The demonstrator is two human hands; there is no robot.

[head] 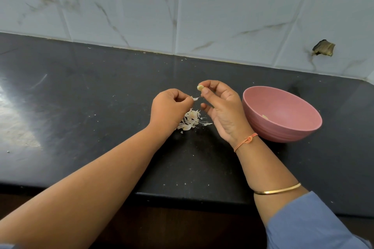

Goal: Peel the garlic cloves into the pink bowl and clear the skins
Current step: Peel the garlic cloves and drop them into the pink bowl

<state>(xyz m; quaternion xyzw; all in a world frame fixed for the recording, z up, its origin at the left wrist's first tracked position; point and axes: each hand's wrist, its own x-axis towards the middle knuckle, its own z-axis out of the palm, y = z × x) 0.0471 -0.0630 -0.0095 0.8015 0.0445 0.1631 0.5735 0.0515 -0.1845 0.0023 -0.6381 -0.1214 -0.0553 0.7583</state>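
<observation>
Starting nearest: blue sleeve [303, 224] and thin gold bangle [277, 190] on our right forearm, orange thread band [245, 141] at the wrist. Our left hand [170, 107] pinches a thin white strip of garlic skin [195, 98]. Our right hand [222, 111], just beside it, pinches a small pale garlic clove [200, 87] at the fingertips. A heap of papery white skins [190, 120] lies on the black stone countertop [91, 87] below both hands. The round pink ribbed bowl [269, 129] sits just right of them, with one pale peeled piece [265, 117] inside. Veined white tile wall [222, 16] behind.

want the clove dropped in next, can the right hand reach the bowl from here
Probably yes. The right hand, pinching the clove, is just left of the bowl. The bowl's mouth is open upward and nothing lies between them.
</observation>
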